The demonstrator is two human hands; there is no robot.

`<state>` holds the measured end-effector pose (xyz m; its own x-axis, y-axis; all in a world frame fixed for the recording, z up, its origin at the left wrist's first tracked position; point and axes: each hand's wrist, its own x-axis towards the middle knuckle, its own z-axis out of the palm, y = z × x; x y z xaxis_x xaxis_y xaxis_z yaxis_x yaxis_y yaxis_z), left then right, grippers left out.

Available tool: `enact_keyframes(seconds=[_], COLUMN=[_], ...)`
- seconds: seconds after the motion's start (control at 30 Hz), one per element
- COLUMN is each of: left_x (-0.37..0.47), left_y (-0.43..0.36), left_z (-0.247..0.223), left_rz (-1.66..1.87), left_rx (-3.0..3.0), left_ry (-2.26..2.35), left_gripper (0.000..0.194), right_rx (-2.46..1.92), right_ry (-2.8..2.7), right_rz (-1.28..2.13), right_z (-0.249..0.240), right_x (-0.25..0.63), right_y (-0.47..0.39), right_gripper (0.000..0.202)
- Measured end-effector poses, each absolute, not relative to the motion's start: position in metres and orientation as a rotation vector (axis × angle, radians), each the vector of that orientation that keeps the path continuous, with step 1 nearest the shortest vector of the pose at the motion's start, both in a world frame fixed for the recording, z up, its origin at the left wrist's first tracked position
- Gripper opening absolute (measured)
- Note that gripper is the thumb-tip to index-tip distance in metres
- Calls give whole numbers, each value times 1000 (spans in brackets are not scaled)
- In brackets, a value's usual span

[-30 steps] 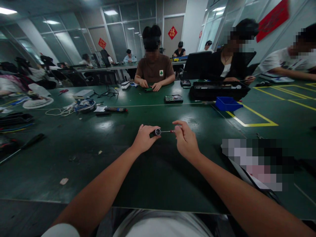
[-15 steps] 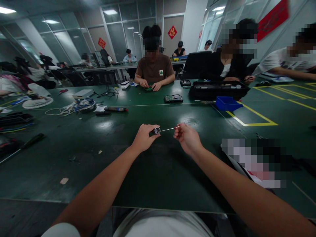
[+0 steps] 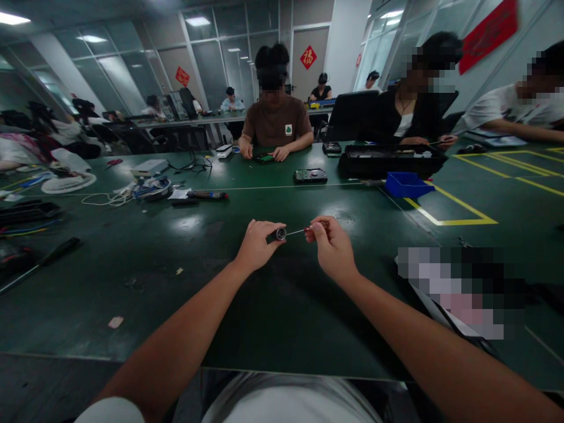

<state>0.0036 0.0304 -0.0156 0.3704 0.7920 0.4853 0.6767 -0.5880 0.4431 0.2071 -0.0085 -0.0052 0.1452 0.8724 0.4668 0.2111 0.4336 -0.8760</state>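
Note:
Over the green table (image 3: 176, 305), my left hand (image 3: 259, 244) pinches a small dark cylindrical part (image 3: 281, 234) between thumb and fingers. Its round open end, with a silvery rim, faces me; I cannot make out what it belongs to. My right hand (image 3: 332, 244) is closed around the reddish handle of a thin screwdriver (image 3: 296, 232). The metal shaft points left, and its tip reaches the rim of the cylindrical part. Whether the tip sits inside or only against the rim, I cannot tell.
A hard drive (image 3: 311, 175), a blue bin (image 3: 408, 184) and a black tray (image 3: 392, 160) stand farther back. Pen-like tools (image 3: 207, 195) and bundled cables (image 3: 150, 189) lie left of centre. A long screwdriver (image 3: 48, 258) lies far left. A co-worker (image 3: 277, 120) sits opposite.
My right hand has turned and shifted its grip on the screwdriver, the handle now showing above the thumb. It has moved slightly left. My left hand stays in place with the cylindrical part.

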Motion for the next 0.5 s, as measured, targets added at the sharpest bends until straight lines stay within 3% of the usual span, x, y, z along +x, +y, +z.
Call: enact_keyframes(seconds=[0.5], left_x=[7], left_y=[29], left_z=[-12], left_rz=[984], left_rx=[2400], left_ry=[1363], left_gripper=[35], right_rx=[-1089], right_ry=[-1460], right_rz=[404], right_z=[-3], right_x=[209], right_y=[-15], right_gripper=[17])
